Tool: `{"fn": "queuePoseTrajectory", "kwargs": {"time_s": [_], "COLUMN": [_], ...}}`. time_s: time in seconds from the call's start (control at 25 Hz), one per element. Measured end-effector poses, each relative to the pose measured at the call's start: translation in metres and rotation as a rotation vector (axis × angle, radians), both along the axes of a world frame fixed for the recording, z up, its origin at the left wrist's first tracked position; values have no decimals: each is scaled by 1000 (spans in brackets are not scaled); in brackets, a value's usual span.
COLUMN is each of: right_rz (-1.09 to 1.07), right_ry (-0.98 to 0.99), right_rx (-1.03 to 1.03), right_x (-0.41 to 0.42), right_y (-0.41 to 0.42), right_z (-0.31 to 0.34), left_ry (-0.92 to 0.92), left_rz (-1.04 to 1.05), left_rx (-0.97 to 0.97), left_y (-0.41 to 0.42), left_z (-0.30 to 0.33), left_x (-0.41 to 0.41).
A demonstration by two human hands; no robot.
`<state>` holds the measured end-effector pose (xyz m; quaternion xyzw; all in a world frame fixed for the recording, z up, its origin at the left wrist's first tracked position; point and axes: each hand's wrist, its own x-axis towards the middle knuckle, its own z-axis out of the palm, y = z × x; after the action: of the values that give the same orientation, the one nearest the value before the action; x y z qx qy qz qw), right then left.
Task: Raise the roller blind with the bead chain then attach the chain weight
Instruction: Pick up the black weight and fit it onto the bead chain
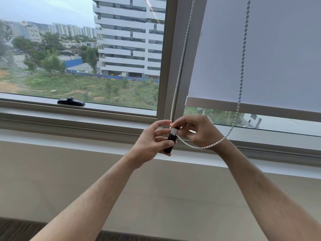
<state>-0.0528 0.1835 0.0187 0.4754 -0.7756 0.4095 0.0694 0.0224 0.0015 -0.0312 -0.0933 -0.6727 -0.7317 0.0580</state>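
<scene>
Frame centre: weight [171, 140] gripped by left hand [151, 141]; chain [180, 66] pinched by right hand [196, 131]. Bead best seated squarely in white cap.

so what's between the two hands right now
In the head view, the black chain weight with its white cap, and the bead chain meeting it; left hand, right hand.

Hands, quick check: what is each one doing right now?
Left hand: closed on the black chain weight.
Right hand: fingers pinched at the weight's white top, where the bead chain meets it.
</scene>
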Motion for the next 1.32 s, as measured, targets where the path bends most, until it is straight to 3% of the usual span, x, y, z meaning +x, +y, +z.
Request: {"fn": "queuePoseTrajectory", "kwargs": {"time_s": [0.32,1.32], "right_rz": [20,-6], "right_ry": [-99,-66], "right_rx": [-6,35], "right_x": [2,4], "right_y": [2,-2], "right_z": [3,5], "left_ry": [55,8], "left_rz": [80,106], "left_rx": [-39,39], "left_y": [2,2], "left_z": [1,1], "left_x": [1,7]}}
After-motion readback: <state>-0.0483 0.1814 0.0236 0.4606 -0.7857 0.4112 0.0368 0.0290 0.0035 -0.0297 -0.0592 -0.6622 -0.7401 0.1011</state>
